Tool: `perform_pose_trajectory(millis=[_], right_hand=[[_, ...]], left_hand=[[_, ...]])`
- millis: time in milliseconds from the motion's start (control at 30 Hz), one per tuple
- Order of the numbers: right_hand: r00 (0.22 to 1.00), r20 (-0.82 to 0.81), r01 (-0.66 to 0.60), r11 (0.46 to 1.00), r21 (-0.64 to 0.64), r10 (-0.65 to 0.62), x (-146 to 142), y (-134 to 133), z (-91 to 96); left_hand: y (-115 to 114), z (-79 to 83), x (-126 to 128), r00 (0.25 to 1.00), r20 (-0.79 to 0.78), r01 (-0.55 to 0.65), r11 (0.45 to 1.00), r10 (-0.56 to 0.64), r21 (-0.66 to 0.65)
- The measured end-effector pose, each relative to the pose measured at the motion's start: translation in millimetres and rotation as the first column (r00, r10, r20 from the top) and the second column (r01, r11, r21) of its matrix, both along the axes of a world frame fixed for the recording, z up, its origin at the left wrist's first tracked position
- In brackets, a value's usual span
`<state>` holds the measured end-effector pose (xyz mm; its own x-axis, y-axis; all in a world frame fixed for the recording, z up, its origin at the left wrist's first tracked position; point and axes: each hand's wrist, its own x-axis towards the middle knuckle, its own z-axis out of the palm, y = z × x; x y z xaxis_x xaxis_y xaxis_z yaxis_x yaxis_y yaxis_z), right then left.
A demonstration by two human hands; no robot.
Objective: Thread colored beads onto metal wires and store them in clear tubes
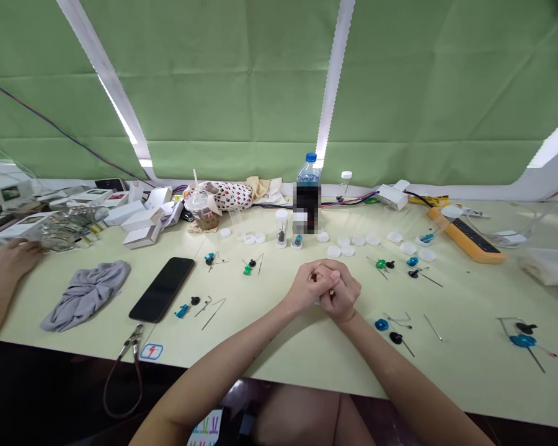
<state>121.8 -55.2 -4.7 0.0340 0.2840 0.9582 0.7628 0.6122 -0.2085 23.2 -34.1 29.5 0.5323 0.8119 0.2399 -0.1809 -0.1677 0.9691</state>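
Note:
My left hand (307,285) and my right hand (339,296) are pressed together at the middle of the pale table (270,347), fingers curled round each other. Something small may sit between them, but I cannot make it out. Small blue, green and black plastic parts with thin metal pins lie around them: a green one (247,269) to the far left, a blue ring (381,324) and black knob (395,337) to the near right. Two small clear vials (281,229) stand behind my hands.
A black phone (162,288) and a grey cloth (86,294) lie at the left. Another person's hand (12,260) rests at the far left edge. A drink bottle (307,195), white caps (347,250), white boxes (142,226) and a yellow power strip (467,235) line the back.

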Motion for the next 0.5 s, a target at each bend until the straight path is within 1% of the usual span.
perform_pose_trajectory(millis=[67, 100, 167, 233, 300, 367, 433, 500], right_hand=[[0.997, -0.031, -0.066, 0.996, -0.062, 0.064, -0.9, 0.5, -0.3], [0.993, -0.059, -0.105, 0.990, -0.094, 0.100, -1.7, 1.0, -0.1], [0.976, -0.116, -0.202, 0.968, -0.146, 0.186, -3.8, 2.2, 0.8], [0.941, -0.171, -0.325, 0.923, -0.206, 0.293, -6.5, 3.0, 2.6], [0.891, -0.249, -0.440, 0.858, -0.265, 0.380, -9.5, 2.6, 5.0], [0.842, -0.357, -0.510, 0.812, -0.284, 0.405, -12.7, 1.3, 7.3], [0.805, -0.463, -0.531, 0.800, -0.280, 0.372, -15.5, -0.1, 8.8], [0.778, -0.546, -0.528, 0.794, -0.301, 0.310, -17.7, -0.7, 8.9]], left_hand=[[1.8, -5.1, -2.5, 0.998, 0.046, 0.039, 0.999, -0.041, 0.035], [3.3, -7.9, -4.4, 0.996, 0.060, 0.063, 0.998, -0.064, 0.020], [7.3, -13.1, -8.8, 0.988, 0.130, 0.091, 0.993, -0.081, -0.076], [12.2, -15.8, -13.1, 0.980, 0.186, 0.110, 0.979, -0.077, -0.174], [16.5, -14.7, -16.6, 0.983, 0.176, 0.084, 0.974, -0.047, -0.208], [19.1, -10.9, -19.1, 0.992, 0.122, 0.051, 0.981, -0.028, -0.190], [19.3, -7.1, -20.3, 0.996, 0.082, 0.031, 0.987, -0.019, -0.156], [17.7, -5.8, -19.8, 0.998, 0.063, 0.028, 0.990, -0.019, -0.142]])
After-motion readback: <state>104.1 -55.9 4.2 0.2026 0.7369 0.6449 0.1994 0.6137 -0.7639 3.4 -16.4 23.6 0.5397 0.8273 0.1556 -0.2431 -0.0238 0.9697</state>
